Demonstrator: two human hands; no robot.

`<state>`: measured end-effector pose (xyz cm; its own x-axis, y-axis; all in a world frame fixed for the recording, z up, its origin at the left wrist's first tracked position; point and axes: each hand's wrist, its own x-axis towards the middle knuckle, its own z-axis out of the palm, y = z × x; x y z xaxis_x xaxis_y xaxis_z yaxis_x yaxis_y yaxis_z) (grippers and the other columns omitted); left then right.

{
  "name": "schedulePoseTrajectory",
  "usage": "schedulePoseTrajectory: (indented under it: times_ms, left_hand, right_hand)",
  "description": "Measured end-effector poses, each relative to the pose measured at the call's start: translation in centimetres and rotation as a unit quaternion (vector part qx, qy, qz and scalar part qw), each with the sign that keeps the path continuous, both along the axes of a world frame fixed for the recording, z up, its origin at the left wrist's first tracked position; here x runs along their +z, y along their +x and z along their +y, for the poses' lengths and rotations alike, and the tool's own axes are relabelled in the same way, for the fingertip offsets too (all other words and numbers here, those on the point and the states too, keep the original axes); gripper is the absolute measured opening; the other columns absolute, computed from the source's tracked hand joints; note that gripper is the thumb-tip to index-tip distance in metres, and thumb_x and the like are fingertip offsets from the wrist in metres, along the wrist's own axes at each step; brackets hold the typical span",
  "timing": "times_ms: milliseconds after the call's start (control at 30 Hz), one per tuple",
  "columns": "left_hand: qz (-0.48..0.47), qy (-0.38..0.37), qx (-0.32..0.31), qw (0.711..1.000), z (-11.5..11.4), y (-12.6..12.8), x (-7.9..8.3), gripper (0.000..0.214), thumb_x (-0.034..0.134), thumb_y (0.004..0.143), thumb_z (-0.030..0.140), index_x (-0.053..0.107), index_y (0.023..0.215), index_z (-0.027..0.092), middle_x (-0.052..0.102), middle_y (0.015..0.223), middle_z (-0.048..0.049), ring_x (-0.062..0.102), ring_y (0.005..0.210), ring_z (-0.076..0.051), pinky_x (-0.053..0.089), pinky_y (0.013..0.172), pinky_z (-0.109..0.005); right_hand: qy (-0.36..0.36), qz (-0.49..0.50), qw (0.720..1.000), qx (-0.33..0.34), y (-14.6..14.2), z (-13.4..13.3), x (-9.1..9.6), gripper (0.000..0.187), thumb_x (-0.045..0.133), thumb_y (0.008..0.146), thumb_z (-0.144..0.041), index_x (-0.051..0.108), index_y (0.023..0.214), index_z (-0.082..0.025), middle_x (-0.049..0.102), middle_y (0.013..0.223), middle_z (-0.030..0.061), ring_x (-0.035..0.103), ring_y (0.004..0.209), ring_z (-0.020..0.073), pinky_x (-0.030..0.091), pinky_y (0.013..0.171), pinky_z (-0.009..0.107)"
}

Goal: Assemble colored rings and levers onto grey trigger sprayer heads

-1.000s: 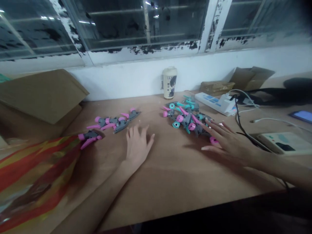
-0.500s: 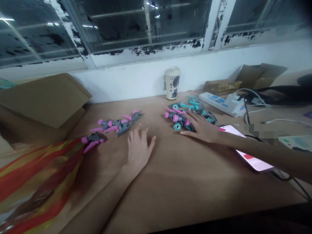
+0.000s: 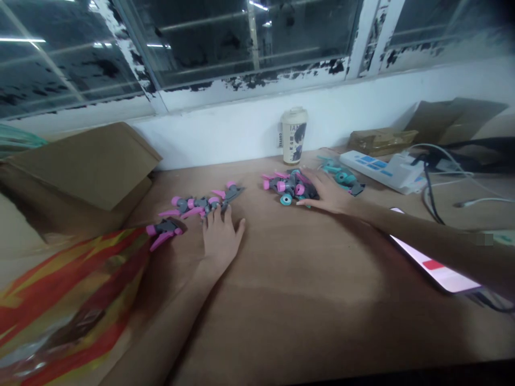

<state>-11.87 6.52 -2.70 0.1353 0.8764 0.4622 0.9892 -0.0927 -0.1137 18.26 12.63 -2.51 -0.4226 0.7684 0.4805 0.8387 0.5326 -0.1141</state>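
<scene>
My left hand (image 3: 221, 238) lies open, palm down, its fingertips at the near edge of a group of pink-and-grey trigger spray heads (image 3: 187, 205). One more pink-and-grey spray head (image 3: 164, 231) sits apart, to the left. My right hand (image 3: 328, 192) is open too, fingers spread against the right side of a mixed pile of spray heads (image 3: 284, 185), mostly pink and grey with some teal. Its fingertips are partly hidden behind the pile. Past this hand, several teal-and-grey spray heads (image 3: 343, 177) lie near the power strip.
A paper cup (image 3: 294, 136) stands by the wall. On the right are a white power strip (image 3: 370, 167) with cables and a lit phone (image 3: 434, 260) under my right forearm. A cardboard box (image 3: 88, 166) and a red-and-yellow plastic bag (image 3: 80, 295) occupy the left side.
My right hand has moved left, shifting the mixed pile left and apart from the teal spray heads. My left hand has come to the edge of the pink group. The view has shifted slightly.
</scene>
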Motion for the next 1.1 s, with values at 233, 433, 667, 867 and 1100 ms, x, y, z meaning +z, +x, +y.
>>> schedulePoseTrajectory:
  times_ms: [233,433,667,867,1100]
  left_hand:
    - [0.012,-0.003,0.002,1.0,-0.4,0.3,0.5,0.044,0.042,0.088,0.037,0.053,0.123,0.012,0.055,0.12,-0.0172,0.048,0.111,-0.035,0.035,0.095,-0.05]
    - [0.01,-0.013,0.042,0.999,0.2,-0.6,0.9,0.046,0.04,0.088,0.039,0.051,0.125,0.014,0.047,0.13,-0.0193,0.043,0.117,-0.038,0.039,0.09,-0.049]
    - [0.028,-0.035,0.022,0.999,-0.4,-0.5,1.9,0.036,0.04,0.089,0.035,0.066,0.099,0.011,0.054,0.116,-0.0194,0.049,0.107,-0.036,0.044,0.083,-0.047]
    - [0.019,-0.056,-0.091,0.994,-3.6,2.7,2.2,0.026,0.047,0.087,0.03,0.065,0.094,0.014,0.058,0.106,-0.0139,0.051,0.105,-0.031,0.046,0.084,-0.042]
    - [-0.127,-0.068,-0.339,0.93,-8.4,6.2,1.5,0.017,0.049,0.086,0.02,0.06,0.098,0.017,0.057,0.102,-0.0072,0.056,0.095,-0.021,0.05,0.084,-0.036]
  right_hand:
    - [0.0,-0.059,0.997,-0.052,2.3,-3.7,-0.1,0.076,0.038,0.08,-0.069,0.043,0.131,-0.012,0.045,0.135,0.0188,0.039,0.126,0.0358,0.034,0.102,0.051]
    - [-0.049,-0.07,0.996,-0.038,3.6,-5.1,-1.4,0.077,0.032,0.082,-0.069,0.046,0.13,-0.009,0.045,0.136,0.0203,0.043,0.124,0.035,0.038,0.1,0.05]
    - [-0.081,-0.077,0.994,-0.01,4.0,-3.9,-1.1,0.081,0.036,0.081,-0.068,0.039,0.136,-0.009,0.039,0.14,0.0201,0.033,0.131,0.0366,0.031,0.104,0.054]
    - [-0.067,-0.049,0.996,-0.044,2.9,-7.6,0.5,0.078,0.044,0.08,-0.065,0.04,0.134,-0.009,0.039,0.139,0.0214,0.033,0.13,0.037,0.031,0.104,0.053]
    - [-0.126,0.019,0.992,0.019,-1.1,-12.2,3.4,0.052,0.044,0.087,-0.053,0.044,0.128,-0.021,0.054,0.126,0.0112,0.047,0.119,0.0298,0.039,0.097,0.048]
